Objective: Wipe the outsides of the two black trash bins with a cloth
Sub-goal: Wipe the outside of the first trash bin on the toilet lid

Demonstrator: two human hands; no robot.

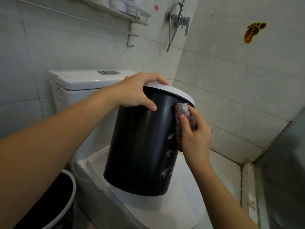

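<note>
A black trash bin point(142, 146) with a white rim stands tilted on the closed toilet lid point(184, 200). My left hand point(138, 91) grips the bin's rim at its top left, thumb on the black wall. My right hand point(193, 138) presses a pinkish-grey cloth point(182, 113) against the bin's right side, just below the rim. A second black bin point(54, 204) with a white rim sits on the floor at the lower left, partly hidden by my left arm.
The white toilet cistern point(79, 83) stands behind the bin. A metal shelf with a towel rail point(115, 12) hangs on the tiled wall above. A shower valve and hose point(178, 20) are mounted at the corner. A grey panel point(287, 171) stands at the right.
</note>
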